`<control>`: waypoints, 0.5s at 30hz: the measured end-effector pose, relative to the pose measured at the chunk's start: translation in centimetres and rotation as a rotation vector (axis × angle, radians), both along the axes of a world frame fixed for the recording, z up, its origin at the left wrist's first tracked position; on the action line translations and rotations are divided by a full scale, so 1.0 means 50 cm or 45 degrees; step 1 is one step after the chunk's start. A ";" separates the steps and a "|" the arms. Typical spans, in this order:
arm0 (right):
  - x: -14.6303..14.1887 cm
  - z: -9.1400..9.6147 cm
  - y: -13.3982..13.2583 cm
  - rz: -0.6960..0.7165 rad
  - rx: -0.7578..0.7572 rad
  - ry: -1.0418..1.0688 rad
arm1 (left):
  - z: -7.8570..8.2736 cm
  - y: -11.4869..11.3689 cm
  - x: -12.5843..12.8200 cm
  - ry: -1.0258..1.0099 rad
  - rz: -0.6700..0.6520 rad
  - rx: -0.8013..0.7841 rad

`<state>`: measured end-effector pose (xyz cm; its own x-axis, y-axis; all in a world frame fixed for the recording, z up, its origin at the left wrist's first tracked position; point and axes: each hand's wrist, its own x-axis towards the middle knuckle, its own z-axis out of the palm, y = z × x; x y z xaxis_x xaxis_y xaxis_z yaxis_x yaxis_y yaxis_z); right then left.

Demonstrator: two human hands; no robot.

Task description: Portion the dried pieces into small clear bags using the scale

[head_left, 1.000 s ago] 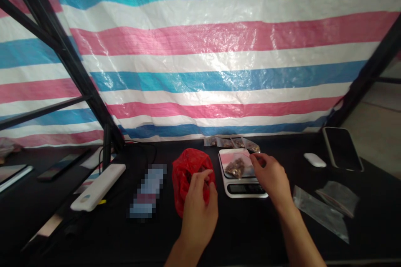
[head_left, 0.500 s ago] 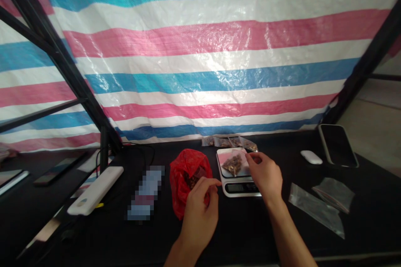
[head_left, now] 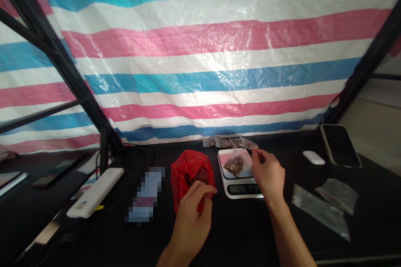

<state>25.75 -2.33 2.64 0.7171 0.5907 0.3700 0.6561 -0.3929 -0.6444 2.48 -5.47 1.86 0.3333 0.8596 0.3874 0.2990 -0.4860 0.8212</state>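
Left hand (head_left: 189, 212) reaches forward, palm down, fingers pinched together at the mouth of the red bag (head_left: 188, 167) (what they pinch is hidden); right hand (head_left: 267, 173) grips a corner of the clear pouch (head_left: 236, 162) lying on the scale (head_left: 241, 187), mid-bench (head_left: 238, 225); display unreadable.

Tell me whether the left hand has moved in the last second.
Yes. Against the red bag, the left hand has drawn back toward the person, off the bag's mouth.

Bare tabletop (head_left: 247, 227) between red bag (head_left: 188, 167) and empty pouches (head_left: 321, 212); scale (head_left: 242, 187) blocks centre; tarp (head_left: 200, 71) closes rear.
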 end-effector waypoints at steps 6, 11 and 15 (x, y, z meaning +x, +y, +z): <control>0.006 -0.009 -0.003 0.079 -0.117 -0.078 | 0.006 0.000 -0.010 -0.018 0.031 0.049; 0.015 -0.022 0.001 0.143 -0.110 -0.064 | 0.005 0.005 -0.006 -0.020 0.046 0.056; 0.018 -0.019 0.014 0.308 0.141 0.252 | 0.002 0.013 0.001 -0.084 0.096 0.078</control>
<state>26.67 -1.62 1.69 0.6254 0.7165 0.3090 0.5794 -0.1612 -0.7989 2.52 -4.84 1.97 0.2405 0.8554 0.4588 0.2827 -0.5139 0.8100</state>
